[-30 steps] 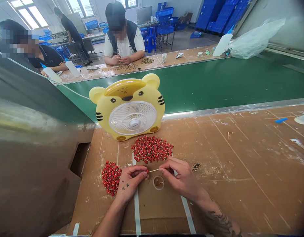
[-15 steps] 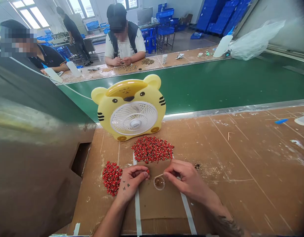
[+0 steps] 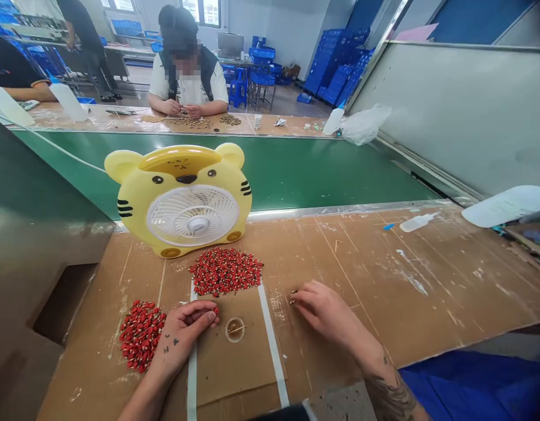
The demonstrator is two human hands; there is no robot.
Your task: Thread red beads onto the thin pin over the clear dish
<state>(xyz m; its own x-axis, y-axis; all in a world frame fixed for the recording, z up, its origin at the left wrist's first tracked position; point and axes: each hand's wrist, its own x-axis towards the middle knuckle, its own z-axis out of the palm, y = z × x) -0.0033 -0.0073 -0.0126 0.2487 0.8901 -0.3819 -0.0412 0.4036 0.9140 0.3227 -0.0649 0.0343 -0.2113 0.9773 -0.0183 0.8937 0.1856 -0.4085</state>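
Observation:
My left hand (image 3: 182,333) pinches a small red piece (image 3: 216,310) between thumb and forefinger, mostly hidden by the fingertips. On the cardboard to the right, my right hand (image 3: 329,310) has its fingertips drawn together at a little pile of dark and gold bits (image 3: 293,296); whatever they grip is hidden. Between the hands stands a small clear cup (image 3: 227,331) of brownish liquid, with a thin wooden stick (image 3: 241,328) resting in it. A large heap of red pieces with dark and gold parts (image 3: 226,271) lies beyond. Another red heap (image 3: 141,336) is beside my left wrist.
A yellow tiger-faced fan (image 3: 136,216) stands behind the large heap. Metal housing (image 3: 28,234) borders the left side. Beyond runs a green belt (image 3: 296,175), with a co-worker (image 3: 189,82) across it. A white bottle (image 3: 416,223) and blue cap (image 3: 388,227) lie at right.
The stick has left my right hand and now rests in the cup. My right hand has moved right to the little dark pile. The view has turned right; my left hand keeps the red piece.

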